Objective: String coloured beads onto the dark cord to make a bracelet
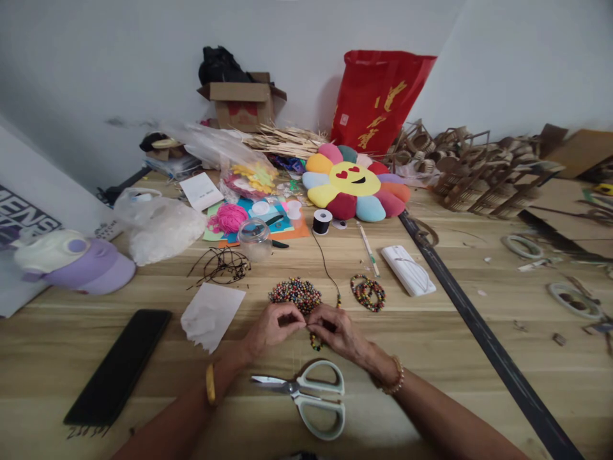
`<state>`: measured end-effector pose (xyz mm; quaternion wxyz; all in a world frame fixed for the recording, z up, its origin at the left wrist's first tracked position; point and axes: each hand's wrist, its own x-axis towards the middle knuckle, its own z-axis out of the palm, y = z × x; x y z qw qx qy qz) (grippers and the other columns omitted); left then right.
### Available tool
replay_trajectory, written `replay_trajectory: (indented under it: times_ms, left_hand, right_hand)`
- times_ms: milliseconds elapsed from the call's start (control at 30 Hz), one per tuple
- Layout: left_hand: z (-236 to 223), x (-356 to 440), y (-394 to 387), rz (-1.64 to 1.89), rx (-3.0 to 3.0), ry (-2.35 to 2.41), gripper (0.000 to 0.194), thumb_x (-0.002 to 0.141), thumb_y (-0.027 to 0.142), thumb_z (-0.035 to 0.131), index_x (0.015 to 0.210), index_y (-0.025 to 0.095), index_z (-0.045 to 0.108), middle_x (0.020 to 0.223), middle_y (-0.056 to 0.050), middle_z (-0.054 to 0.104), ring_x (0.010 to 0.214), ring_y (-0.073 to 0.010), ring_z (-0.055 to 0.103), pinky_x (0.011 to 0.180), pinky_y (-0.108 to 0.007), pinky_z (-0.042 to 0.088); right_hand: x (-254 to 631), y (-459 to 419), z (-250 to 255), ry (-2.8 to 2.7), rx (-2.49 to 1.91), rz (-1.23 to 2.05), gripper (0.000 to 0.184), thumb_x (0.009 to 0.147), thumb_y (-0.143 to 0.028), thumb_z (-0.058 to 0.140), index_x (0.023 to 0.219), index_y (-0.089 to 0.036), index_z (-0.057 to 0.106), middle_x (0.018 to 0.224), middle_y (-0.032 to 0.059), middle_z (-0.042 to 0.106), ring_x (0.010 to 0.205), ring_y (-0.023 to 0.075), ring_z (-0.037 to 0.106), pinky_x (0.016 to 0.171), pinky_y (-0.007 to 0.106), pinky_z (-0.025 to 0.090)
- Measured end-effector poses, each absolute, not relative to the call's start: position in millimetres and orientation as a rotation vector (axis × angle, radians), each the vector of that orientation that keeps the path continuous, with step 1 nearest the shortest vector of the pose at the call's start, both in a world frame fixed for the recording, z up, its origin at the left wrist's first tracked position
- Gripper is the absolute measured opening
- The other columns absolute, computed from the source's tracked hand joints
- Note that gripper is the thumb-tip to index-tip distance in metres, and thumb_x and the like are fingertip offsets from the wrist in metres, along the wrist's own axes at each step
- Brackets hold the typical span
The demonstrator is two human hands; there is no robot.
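Observation:
My left hand (pixel 274 327) is closed in a pinch, its fingertips meeting those of my right hand; what lies between them is too small to make out. My right hand (pixel 339 331) is pinched on a beaded cord (pixel 316 342), whose short string of coloured beads hangs under the fingers. A black cord (pixel 325 260) runs from a spool (pixel 322 221) down to beads beside the right hand. Just beyond both hands lies a heap of multicoloured beads (pixel 294 292). Finished-looking bead loops (pixel 368 292) lie to the right. Scissors (pixel 306 390) rest in front of me, blades pointing left.
At left are a black phone-like slab (pixel 119 367), crumpled paper (pixel 211 314), tangled dark cords (pixel 221 264) and a purple cap (pixel 81 263). Farther back stand a clear jar (pixel 255 239), pink yarn (pixel 230 218) and a flower cushion (pixel 354 182). A white power bank-like block (pixel 408 271) lies right.

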<state>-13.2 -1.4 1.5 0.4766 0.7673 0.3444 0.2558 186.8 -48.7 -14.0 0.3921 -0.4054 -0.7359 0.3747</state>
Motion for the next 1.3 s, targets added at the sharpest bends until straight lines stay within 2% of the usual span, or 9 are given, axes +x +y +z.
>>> replay_trajectory:
  times_ms: [167,267,500,733,1300]
  left_hand:
    - [2,-17,3,0.718,1.814,0.962,0.013,0.079,0.025,0.063,0.072,0.015,0.069,0.073,-0.004,0.073,0.07,-0.0162,0.063,0.068,-0.024,0.049]
    - [3,-21,5,0.794,1.781,1.06,0.013,0.079,0.026,0.062,0.074,0.015,0.069,0.075,-0.004,0.073,0.071,-0.0166,0.064,0.069,-0.025,0.05]
    - [-1,-23,7,0.828,2.072,1.034,0.01,0.08,0.015,0.062,0.074,0.018,0.069,0.077,-0.004,0.072,0.075,-0.0177,0.064,0.077,-0.029,0.051]
    - [-5,-27,8,0.706,2.383,0.995,0.015,0.082,0.007,0.058,0.079,0.019,0.069,0.083,-0.005,0.07,0.082,-0.0196,0.063,0.081,-0.033,0.05]
    - [-11,-24,5,0.642,2.583,0.973,0.015,0.089,0.01,0.056,0.089,0.018,0.069,0.089,-0.006,0.067,0.089,-0.0209,0.059,0.09,-0.039,0.048]
  right_hand:
    - [187,-48,-9,-1.911,-0.988,0.884,0.026,0.097,-0.034,0.051,0.081,-0.017,0.062,0.078,0.0061,0.061,0.074,0.0167,0.057,0.068,0.028,0.046]
    - [186,-47,-10,-1.906,-0.993,0.862,0.025,0.096,-0.033,0.052,0.079,-0.017,0.061,0.077,0.0054,0.059,0.072,0.0166,0.055,0.066,0.027,0.045]
    - [185,-48,-13,-1.917,-1.025,0.862,0.024,0.096,-0.031,0.052,0.079,-0.016,0.06,0.075,0.0044,0.058,0.069,0.0149,0.054,0.064,0.026,0.045]
    - [186,-48,-14,-1.917,-1.038,0.865,0.023,0.095,-0.029,0.053,0.078,-0.016,0.06,0.074,0.0036,0.058,0.069,0.0145,0.053,0.063,0.025,0.044]
    - [185,-48,-12,-1.877,-1.094,0.941,0.025,0.094,-0.032,0.053,0.076,-0.016,0.058,0.07,0.002,0.056,0.064,0.0139,0.05,0.06,0.024,0.041]
